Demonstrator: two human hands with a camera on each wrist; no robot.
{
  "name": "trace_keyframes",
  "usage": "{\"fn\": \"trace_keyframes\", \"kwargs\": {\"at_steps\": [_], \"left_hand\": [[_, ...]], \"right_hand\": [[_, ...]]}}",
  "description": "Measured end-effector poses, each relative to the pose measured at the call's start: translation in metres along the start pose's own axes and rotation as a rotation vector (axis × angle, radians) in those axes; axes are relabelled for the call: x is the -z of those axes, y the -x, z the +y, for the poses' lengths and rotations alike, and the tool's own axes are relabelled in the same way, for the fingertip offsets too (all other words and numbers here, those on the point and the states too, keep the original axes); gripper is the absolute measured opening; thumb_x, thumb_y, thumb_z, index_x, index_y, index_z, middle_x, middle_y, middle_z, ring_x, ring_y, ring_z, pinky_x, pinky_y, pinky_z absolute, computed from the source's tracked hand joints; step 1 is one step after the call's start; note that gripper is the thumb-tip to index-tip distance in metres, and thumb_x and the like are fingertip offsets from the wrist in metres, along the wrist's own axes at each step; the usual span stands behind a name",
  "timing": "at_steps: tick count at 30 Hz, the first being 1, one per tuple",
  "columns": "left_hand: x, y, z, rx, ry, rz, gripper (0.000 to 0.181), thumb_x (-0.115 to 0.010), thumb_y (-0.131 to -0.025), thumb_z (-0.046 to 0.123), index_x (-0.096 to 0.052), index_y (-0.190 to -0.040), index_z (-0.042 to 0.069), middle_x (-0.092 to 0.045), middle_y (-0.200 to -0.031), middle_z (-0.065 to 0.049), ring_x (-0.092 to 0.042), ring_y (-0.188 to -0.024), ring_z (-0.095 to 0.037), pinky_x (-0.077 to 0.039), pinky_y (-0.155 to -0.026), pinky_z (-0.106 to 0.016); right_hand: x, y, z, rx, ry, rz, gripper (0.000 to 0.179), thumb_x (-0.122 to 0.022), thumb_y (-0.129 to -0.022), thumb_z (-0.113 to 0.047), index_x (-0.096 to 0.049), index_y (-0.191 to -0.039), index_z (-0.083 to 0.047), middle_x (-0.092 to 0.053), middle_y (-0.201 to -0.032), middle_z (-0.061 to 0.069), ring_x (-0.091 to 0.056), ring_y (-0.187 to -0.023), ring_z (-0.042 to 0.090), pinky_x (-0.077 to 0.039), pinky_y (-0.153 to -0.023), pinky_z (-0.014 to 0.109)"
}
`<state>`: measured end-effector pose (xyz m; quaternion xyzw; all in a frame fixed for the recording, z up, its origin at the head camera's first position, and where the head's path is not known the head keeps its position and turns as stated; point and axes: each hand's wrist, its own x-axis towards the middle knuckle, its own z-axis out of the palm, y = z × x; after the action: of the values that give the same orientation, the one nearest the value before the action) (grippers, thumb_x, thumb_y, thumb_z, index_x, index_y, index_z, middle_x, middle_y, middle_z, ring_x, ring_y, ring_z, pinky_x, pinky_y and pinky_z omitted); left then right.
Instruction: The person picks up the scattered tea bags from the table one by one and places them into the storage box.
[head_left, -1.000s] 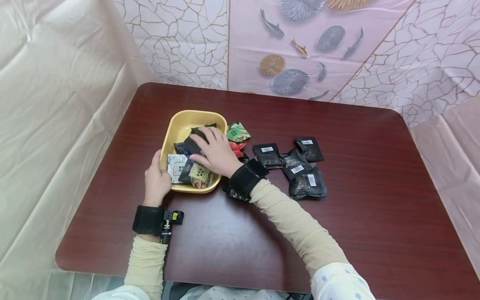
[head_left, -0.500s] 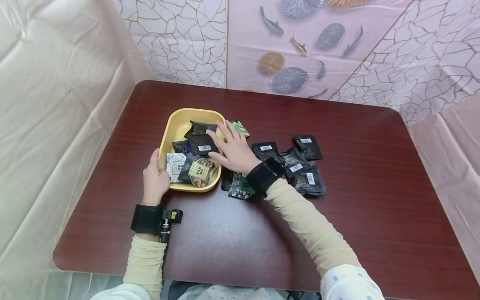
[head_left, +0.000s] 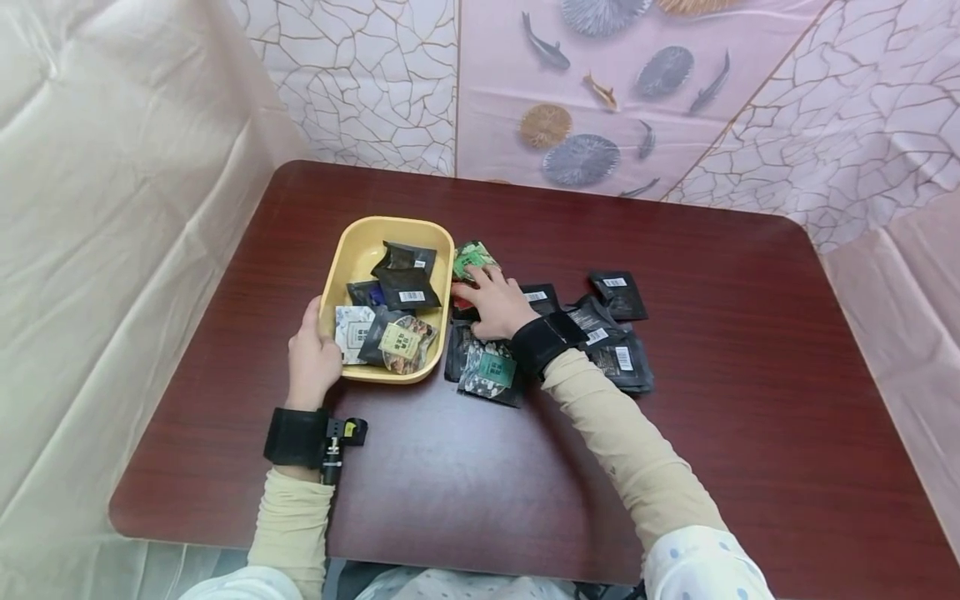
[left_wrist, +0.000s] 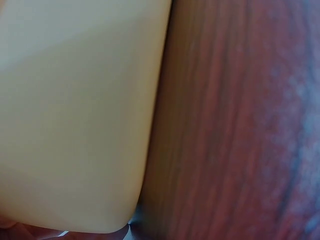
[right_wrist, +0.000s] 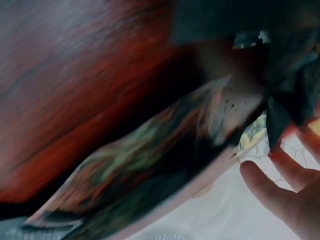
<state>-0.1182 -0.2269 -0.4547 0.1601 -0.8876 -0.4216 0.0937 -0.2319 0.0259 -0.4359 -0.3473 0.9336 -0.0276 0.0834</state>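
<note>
The left side of a yellow plastic basin [head_left: 354,250] is gripped by my left hand [head_left: 313,367], thumb over the rim; the left wrist view shows mostly its smooth outer wall [left_wrist: 75,125]. Inside lie several small sachets, among them a black one with a barcode label [head_left: 411,287], a white one [head_left: 352,333] and one with a yellow label [head_left: 399,343]. Just right of the basin, my right hand [head_left: 498,304] reaches with spread fingers over a green sachet [head_left: 472,254] and a mostly covered red one [head_left: 462,303]. Whether its fingertips touch them is hard to tell.
A sachet with a teal label [head_left: 491,371] lies on the dark red table [head_left: 735,433] below the right hand. Several black sachets [head_left: 618,358] with barcodes lie in a loose pile further right. Patterned cloth [head_left: 360,83] hangs behind the table.
My right hand has left the inside of the basin and moved right, down to the sachets beside it. A black barcoded sachet in the basin is now uncovered. My left hand stays put.
</note>
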Motion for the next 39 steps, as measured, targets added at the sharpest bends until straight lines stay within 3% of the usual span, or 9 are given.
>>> {"fn": "trace_keyframes", "kwargs": {"at_steps": [5, 9, 14, 20, 25, 28, 33, 36, 39], "left_hand": [[-0.001, 0.001, 0.001, 0.002, -0.001, 0.001, 0.057, -0.030, -0.084, -0.005, -0.032, -0.140, 0.006, -0.047, -0.123, -0.029, -0.047, -0.103, -0.040, -0.036, -0.087, -0.053], [-0.001, 0.001, 0.002, 0.002, -0.001, 0.002, 0.058, -0.030, -0.084, -0.005, -0.032, -0.140, 0.006, -0.047, -0.123, -0.029, -0.047, -0.103, -0.039, -0.036, -0.086, -0.052], [-0.001, 0.001, 0.002, -0.002, 0.003, -0.002, 0.058, -0.030, -0.083, -0.006, -0.032, -0.140, 0.005, -0.048, -0.122, -0.030, -0.047, -0.102, -0.039, -0.037, -0.086, -0.052], [0.000, 0.001, 0.001, -0.006, 0.003, 0.003, 0.058, -0.031, -0.083, -0.007, -0.032, -0.140, 0.004, -0.048, -0.122, -0.030, -0.047, -0.102, -0.039, -0.037, -0.086, -0.052], [0.000, 0.000, 0.002, 0.002, 0.002, -0.005, 0.058, -0.030, -0.083, -0.007, -0.032, -0.140, 0.004, -0.047, -0.123, -0.030, -0.047, -0.101, -0.038, -0.037, -0.086, -0.051], [0.001, 0.001, 0.002, 0.008, 0.001, -0.013, 0.058, -0.030, -0.083, -0.007, -0.031, -0.141, 0.004, -0.047, -0.123, -0.030, -0.047, -0.103, -0.037, -0.036, -0.087, -0.051], [0.001, 0.001, 0.001, 0.006, 0.007, -0.011, 0.058, -0.030, -0.083, -0.007, -0.031, -0.141, 0.004, -0.047, -0.123, -0.030, -0.047, -0.102, -0.037, -0.037, -0.087, -0.051], [0.000, 0.000, 0.001, -0.004, 0.011, -0.003, 0.059, -0.031, -0.083, -0.007, -0.032, -0.140, 0.005, -0.048, -0.122, -0.030, -0.047, -0.101, -0.037, -0.037, -0.086, -0.051], [0.000, 0.000, 0.000, -0.009, 0.009, -0.002, 0.058, -0.030, -0.083, -0.008, -0.032, -0.140, 0.005, -0.048, -0.123, -0.029, -0.047, -0.101, -0.036, -0.036, -0.087, -0.051]], "right_hand": [[-0.003, -0.005, -0.004, -0.010, 0.002, 0.001, 0.059, -0.060, -0.070, -0.014, -0.053, -0.127, -0.023, -0.036, -0.133, 0.011, -0.034, -0.115, 0.031, -0.042, -0.076, 0.048], [-0.003, -0.008, -0.005, -0.020, -0.030, 0.054, 0.040, -0.058, -0.069, -0.007, -0.062, -0.107, -0.016, -0.044, -0.115, 0.012, -0.040, -0.100, 0.032, -0.044, -0.072, 0.042], [-0.002, -0.005, 0.000, -0.055, -0.077, 0.208, 0.016, -0.055, -0.069, -0.001, -0.061, -0.079, -0.011, -0.049, -0.095, 0.011, -0.041, -0.085, 0.028, -0.039, -0.071, 0.037], [0.014, 0.001, -0.002, -0.074, -0.153, 0.419, 0.012, -0.055, -0.069, -0.001, -0.063, -0.071, -0.009, -0.051, -0.087, 0.009, -0.045, -0.076, 0.025, -0.042, -0.068, 0.036], [0.029, 0.000, -0.018, -0.005, -0.152, 0.524, 0.013, -0.053, -0.069, 0.001, -0.062, -0.067, -0.007, -0.053, -0.089, 0.009, -0.049, -0.080, 0.025, -0.044, -0.072, 0.035], [0.034, -0.004, -0.033, 0.065, -0.151, 0.546, 0.011, -0.054, -0.068, 0.001, -0.059, -0.065, -0.008, -0.053, -0.089, 0.008, -0.050, -0.081, 0.024, -0.044, -0.073, 0.034], [0.036, -0.012, -0.057, 0.237, -0.206, 0.511, 0.013, -0.054, -0.066, 0.003, -0.061, -0.071, -0.008, -0.055, -0.095, 0.009, -0.050, -0.090, 0.023, -0.041, -0.080, 0.031], [0.035, -0.014, -0.066, 0.314, -0.228, 0.439, 0.029, -0.056, -0.072, -0.001, -0.067, -0.097, -0.010, -0.053, -0.114, 0.013, -0.047, -0.105, 0.025, -0.036, -0.092, 0.032], [0.034, -0.012, -0.070, 0.340, -0.230, 0.363, 0.047, -0.059, -0.080, -0.012, -0.055, -0.127, -0.012, -0.043, -0.132, 0.016, -0.039, -0.119, 0.026, -0.028, -0.100, 0.032]]}}
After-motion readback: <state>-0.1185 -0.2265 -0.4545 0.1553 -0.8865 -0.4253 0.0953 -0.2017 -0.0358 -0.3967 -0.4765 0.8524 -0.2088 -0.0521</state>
